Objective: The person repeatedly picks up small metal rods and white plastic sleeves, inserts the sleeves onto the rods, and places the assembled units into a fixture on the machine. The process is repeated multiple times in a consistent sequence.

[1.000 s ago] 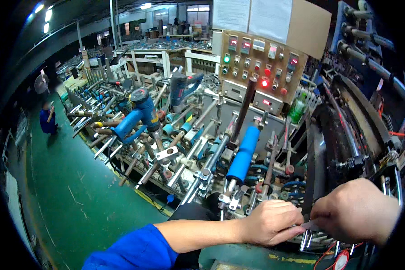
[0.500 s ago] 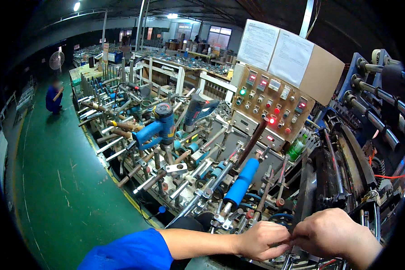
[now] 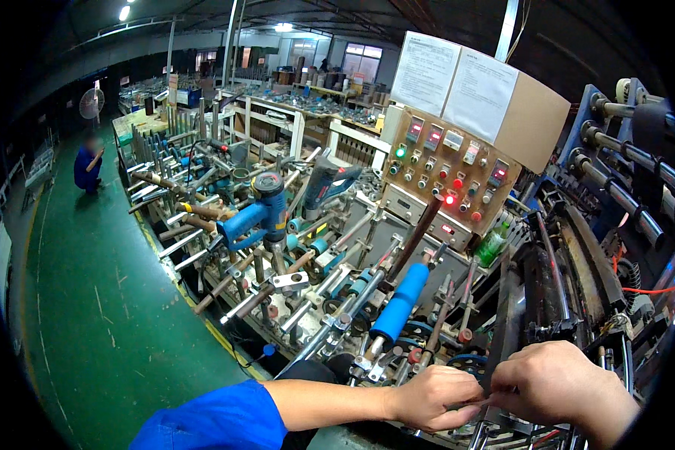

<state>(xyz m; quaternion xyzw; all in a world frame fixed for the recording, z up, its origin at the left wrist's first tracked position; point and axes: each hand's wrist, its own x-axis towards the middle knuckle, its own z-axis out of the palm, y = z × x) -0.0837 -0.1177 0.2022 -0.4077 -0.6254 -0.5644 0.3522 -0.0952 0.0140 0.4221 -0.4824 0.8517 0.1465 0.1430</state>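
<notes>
While the left hand (image 3: 436, 399) reaches across from a blue sleeve (image 3: 210, 418), its thumb and forefinger meet the fingertips of the right hand (image 3: 553, 382), both hands pinching a thin pale sliver (image 3: 486, 403) between them. The fingers cover most of that piece, so its kind cannot be told. The other visible fingers are curled in. The sliver is held over the near edge of a roller machine (image 3: 386, 234), toward its right corner, with a bright blue roller (image 3: 400, 304) slanting away beyond the left hand.

Farther left on the machine, a blue heat gun (image 3: 259, 216) points nozzle down among metal shafts, a darker heat gun (image 3: 327, 186) just behind it. At the far edge rises a control panel (image 3: 441, 171) with green and red lamps lit, and two printed sheets (image 3: 425, 73) above it. By the panel's lower right corner stands a green bottle (image 3: 492, 246). Beyond the machine's left edge, a green floor (image 3: 101, 300) runs back to a co-worker (image 3: 88, 169) in blue, near a fan (image 3: 91, 103).
</notes>
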